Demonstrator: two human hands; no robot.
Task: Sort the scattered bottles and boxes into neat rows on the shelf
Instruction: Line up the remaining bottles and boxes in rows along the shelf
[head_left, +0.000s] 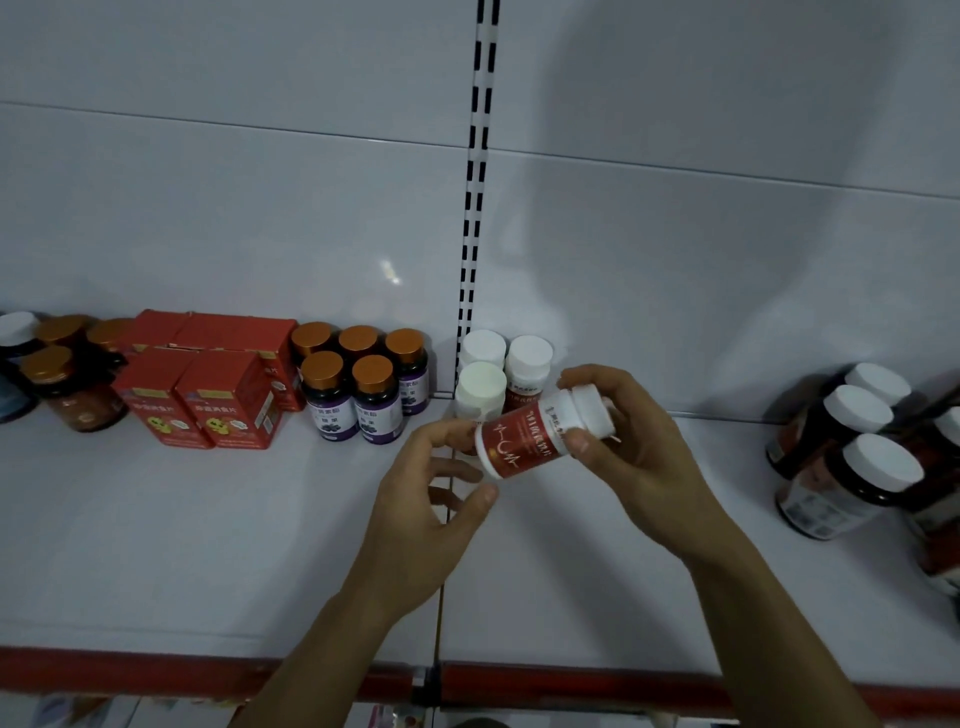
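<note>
Held bottle: a white bottle with a red label (524, 441), lying tilted in the air over the middle of the shelf (208, 545), its white cap up and to the right, base down and to the left.
Right hand: the right hand (639, 457) grips the cap end; its fingers (582, 441) curl round the cap and neck, thumb on the near side.
Left hand: the left hand (431, 509) holds the base end; its fingers (480, 499) are curved and spread, thumb under the base edge and a fingertip on the far side.
Back edge, middle: three white-capped bottles (480, 387) stand upright just behind the held bottle, at the foot of the slotted upright (475, 182).
Back edge, left of middle: five purple-label bottles (358, 395) with orange caps stand in two rows; beside them, red boxes (208, 400) stand close together.
Far left end: amber jars (67, 384) with orange caps, bunched.
Right end: dark bottles (852, 467) with white caps, clustered, well apart from the hands.
Front edge: a red rail (156, 670) runs along it.
</note>
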